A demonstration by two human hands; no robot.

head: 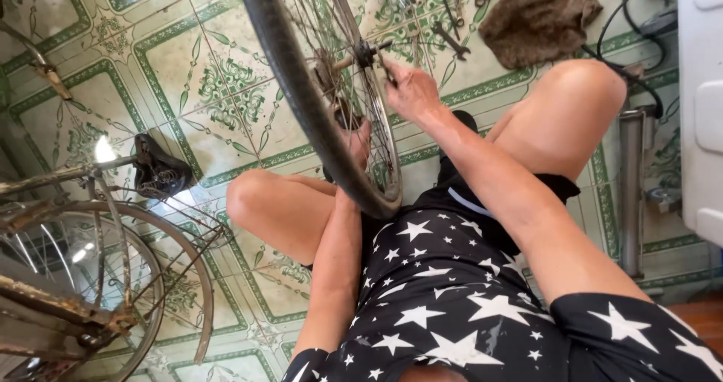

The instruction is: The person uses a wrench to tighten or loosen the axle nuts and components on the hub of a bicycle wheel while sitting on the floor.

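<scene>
Wheel [316, 88] stands between my knees; my right hand [410, 88] pinches a tool [385, 67] at the hub [361, 53], left hand [355, 143] grips spokes behind.

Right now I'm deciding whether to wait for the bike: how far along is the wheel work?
Done: the wheel is off, the bicycle stands aside. In hand: left hand steadies the spokes, right hand works at the axle. Left: refitting; wrenches lie out.
</scene>
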